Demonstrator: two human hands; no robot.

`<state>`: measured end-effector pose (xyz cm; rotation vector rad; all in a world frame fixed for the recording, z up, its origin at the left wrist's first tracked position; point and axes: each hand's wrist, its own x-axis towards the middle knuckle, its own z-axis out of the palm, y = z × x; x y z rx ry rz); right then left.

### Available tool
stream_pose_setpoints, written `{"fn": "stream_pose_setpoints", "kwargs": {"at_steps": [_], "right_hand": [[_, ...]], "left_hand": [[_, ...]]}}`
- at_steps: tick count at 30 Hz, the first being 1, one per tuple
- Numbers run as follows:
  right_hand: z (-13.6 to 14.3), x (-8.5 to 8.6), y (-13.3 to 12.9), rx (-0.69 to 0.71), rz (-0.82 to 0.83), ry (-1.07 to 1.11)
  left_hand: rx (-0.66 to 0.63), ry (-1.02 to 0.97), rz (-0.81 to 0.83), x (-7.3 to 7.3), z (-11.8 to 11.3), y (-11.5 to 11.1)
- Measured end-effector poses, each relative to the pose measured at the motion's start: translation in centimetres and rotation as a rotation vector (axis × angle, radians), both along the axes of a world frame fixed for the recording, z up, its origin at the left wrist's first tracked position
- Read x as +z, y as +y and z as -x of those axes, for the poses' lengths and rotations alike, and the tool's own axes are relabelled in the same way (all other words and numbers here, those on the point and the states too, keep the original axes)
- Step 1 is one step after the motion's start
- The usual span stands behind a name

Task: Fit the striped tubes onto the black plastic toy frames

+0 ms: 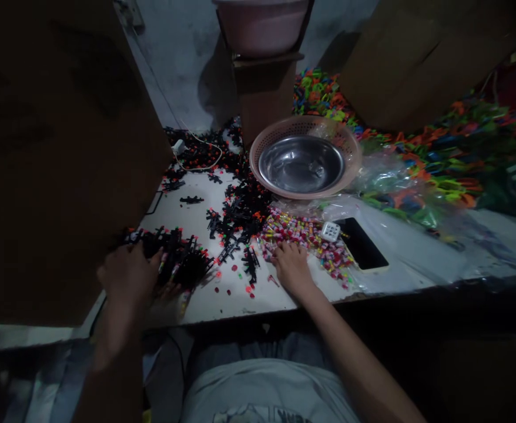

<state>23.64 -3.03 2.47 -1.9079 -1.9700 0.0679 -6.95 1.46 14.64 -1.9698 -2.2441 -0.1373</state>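
Note:
My left hand [129,271] is at a heap of small black toy guns [174,254] with orange and green tips, at the left of the table. Its thumb stands apart from the fingers; dimness and blur hide what the fingertips do. Farther right, my right hand [292,269] reaches down into a pile of tiny pink, red and yellow pieces [297,228]. The fingers there are bent close together, their tips hidden among the pieces. Between both hands lie more toy guns [235,220] and scattered red bits [234,268] on the white tabletop [223,302].
A white dotted cube [331,231] and a phone [364,244] lie right of the pile. Behind stands a pink colander [258,144] holding a metal bowl [302,167]. A large cardboard box [59,164] blocks the left. Colourful plastic parts [443,153] cover the back right.

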Motion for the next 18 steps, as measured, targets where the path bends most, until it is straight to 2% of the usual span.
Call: {"fn": "stream_pose_setpoints", "kwargs": {"at_steps": [2,5,7,9,11,15,18], "right_hand": [[0.2,0.3,-0.5,-0.012,-0.002,0.034],[1.8,0.7,-1.3,0.094,0.013,0.086],[3.2,0.7,-1.8,0.244,0.023,0.115],[4.1,0.4,-2.2,0.353,0.030,0.143],[3.9,-0.1,-2.4,0.347,0.032,0.149],[1.6,-0.8,-2.7,0.155,-0.003,0.159],[0.3,-0.6,-3.0,0.116,-0.035,0.231]], "left_hand": [[-0.113,0.074,0.010,-1.1,-2.2,0.6],[-0.337,0.088,0.188,-3.9,-6.9,2.0],[-0.385,0.117,0.294,-5.7,-9.6,2.8],[-0.399,0.118,0.325,-6.9,-11.4,3.4],[-0.407,0.099,0.319,-7.5,-12.2,3.7],[-0.428,0.034,0.303,-7.7,-12.2,3.2],[-0.440,-0.033,0.299,-7.9,-12.2,2.4]]}}
